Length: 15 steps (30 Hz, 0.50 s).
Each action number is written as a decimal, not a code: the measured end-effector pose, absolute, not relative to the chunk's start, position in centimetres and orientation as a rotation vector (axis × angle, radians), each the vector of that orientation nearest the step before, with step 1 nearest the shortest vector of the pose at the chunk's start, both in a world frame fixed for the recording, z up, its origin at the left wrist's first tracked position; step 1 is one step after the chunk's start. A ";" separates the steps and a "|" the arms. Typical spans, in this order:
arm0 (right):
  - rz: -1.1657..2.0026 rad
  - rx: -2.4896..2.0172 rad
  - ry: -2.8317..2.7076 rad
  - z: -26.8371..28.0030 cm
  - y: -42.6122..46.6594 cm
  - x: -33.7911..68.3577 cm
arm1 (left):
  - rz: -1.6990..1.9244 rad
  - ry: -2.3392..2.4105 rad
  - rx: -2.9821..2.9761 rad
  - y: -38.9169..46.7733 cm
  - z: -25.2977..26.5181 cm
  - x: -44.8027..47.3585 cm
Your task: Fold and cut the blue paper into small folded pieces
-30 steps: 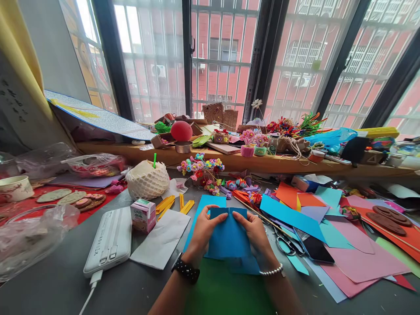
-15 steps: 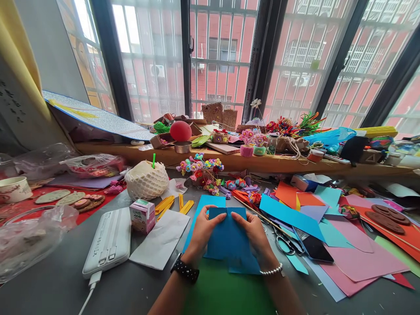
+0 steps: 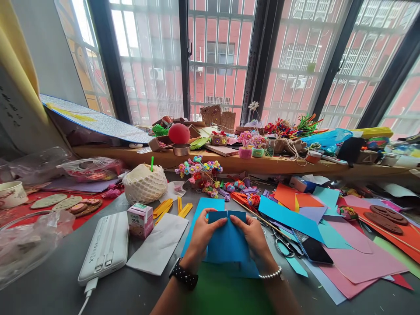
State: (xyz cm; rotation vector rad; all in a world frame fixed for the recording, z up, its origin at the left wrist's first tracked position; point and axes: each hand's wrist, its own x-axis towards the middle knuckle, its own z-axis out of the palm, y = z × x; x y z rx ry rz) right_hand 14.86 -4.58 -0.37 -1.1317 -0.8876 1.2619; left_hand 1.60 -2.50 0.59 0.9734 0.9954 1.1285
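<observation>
While coloured sheets are crowding the grey tabletop (image 3: 59,284), the left hand (image 3: 201,234) and the right hand (image 3: 254,234) are both pinching a folded blue paper (image 3: 227,240), thumbs meeting near the centre of its top edge. The paper is lying at the near middle of the tabletop, over a lighter blue sheet (image 3: 205,205) and a green sheet (image 3: 223,291). Scissors (image 3: 284,245) and a dark phone (image 3: 313,250) are lying just beside the right hand; a white sheet (image 3: 159,245), a small drink carton (image 3: 140,220) and a white power bank (image 3: 105,247) are sitting to the left.
</observation>
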 end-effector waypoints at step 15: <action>1.196 -1.137 -1.027 -0.3 -4.6 15.3 | 1.141 1.020 1.054 -2.0 0.2 1.2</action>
